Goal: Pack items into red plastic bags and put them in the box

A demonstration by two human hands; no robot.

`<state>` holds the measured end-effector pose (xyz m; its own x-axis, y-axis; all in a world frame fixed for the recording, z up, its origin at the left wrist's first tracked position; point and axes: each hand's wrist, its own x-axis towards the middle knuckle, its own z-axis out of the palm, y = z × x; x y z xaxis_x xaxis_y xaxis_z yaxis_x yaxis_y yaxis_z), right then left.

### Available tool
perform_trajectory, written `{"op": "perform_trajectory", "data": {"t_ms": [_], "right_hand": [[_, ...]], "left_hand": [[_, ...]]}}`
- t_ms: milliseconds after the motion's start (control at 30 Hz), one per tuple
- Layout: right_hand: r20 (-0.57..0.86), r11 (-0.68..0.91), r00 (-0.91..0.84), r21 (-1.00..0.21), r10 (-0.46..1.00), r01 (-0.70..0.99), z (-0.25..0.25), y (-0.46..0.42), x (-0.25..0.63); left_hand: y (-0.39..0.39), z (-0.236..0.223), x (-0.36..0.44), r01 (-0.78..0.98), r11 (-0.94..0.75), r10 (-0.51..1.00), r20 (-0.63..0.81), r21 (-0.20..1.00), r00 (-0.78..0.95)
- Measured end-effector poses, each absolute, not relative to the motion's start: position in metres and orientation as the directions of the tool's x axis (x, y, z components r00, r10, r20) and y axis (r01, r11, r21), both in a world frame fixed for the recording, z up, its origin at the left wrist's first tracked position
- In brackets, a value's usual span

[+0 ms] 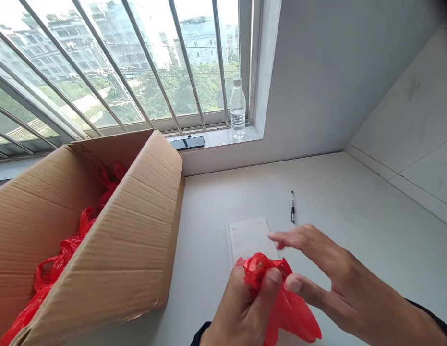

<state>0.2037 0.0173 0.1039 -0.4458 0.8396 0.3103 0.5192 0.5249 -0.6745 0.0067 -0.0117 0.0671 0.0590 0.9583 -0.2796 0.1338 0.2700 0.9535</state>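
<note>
My left hand [241, 307] is closed around a crumpled red plastic bag [284, 302] low in the middle of the view, thumb pressed on its top. My right hand [331, 274] is beside it with fingers stretched out, the thumb touching the bag and the fingers hovering over it. Under the bag lies a white sheet of paper [250, 238] on the white table [353, 202].
A large open cardboard box [129, 250] with several red plastic bags [65, 254] inside stands at the left. A black pen [293, 207] lies beyond the paper. On the window sill are a water bottle [237, 109] and a dark phone [187, 142]. A wall rises at the right.
</note>
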Motion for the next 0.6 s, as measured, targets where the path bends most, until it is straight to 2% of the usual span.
{"op": "perform_trajectory", "data": {"t_ms": [133,233,333,433,600], "right_hand": [[0.281,0.47,-0.427,-0.764,0.859,0.441,0.084,0.017,0.208],[0.228,0.366,-0.337,-0.823,0.914,0.435,0.074,0.013,0.203],[0.169,0.271,-0.256,-0.854,0.952,0.444,0.068,0.012,0.196],[0.226,0.352,-0.323,-0.839,0.919,0.415,0.066,0.015,0.193],[0.391,0.554,-0.473,-0.787,0.789,0.273,0.064,0.015,0.193]], "left_hand": [[0.01,0.067,-0.001,-0.049,0.464,0.866,-0.441,0.885,0.235],[0.018,0.067,-0.005,-0.149,0.501,0.852,-0.456,0.852,0.259],[0.02,0.066,-0.008,-0.101,0.465,0.843,-0.405,0.88,0.353],[0.023,0.062,-0.011,-0.081,0.44,0.824,-0.366,0.894,0.431],[0.028,0.053,-0.019,-0.221,0.489,0.847,-0.398,0.844,0.353]]}}
